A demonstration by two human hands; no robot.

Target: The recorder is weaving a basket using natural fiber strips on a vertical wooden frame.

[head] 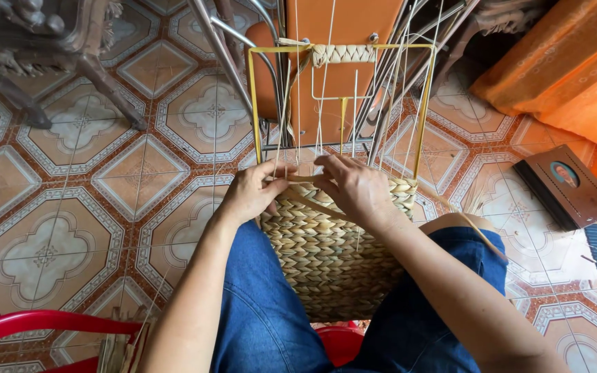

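Left hand (249,193): fingers curled, pinching a flat straw strand (312,205) at the top edge of the weave (326,252). Right hand (354,188): fingers bent down onto the same edge, pressing the strand's other end; thumb tucked under, grip not fully visible.

The weave lies directly below both hands, between the knees, in braided rows reaching down toward the lap. The strand runs from the left hand slantwise under the right wrist.

A yellow wire frame (251,103) rises beyond the hands, away from the body, with a short braided band (343,53) across its top bar. Thin pale uprights (297,90) run from the top bar down to the fingers.

Behind the frame stands an orange panel (326,69) on metal legs. A dark box (566,186) lies on the tiled floor (105,179), well right of the right hand. A red rim (36,323) shows below the left elbow.
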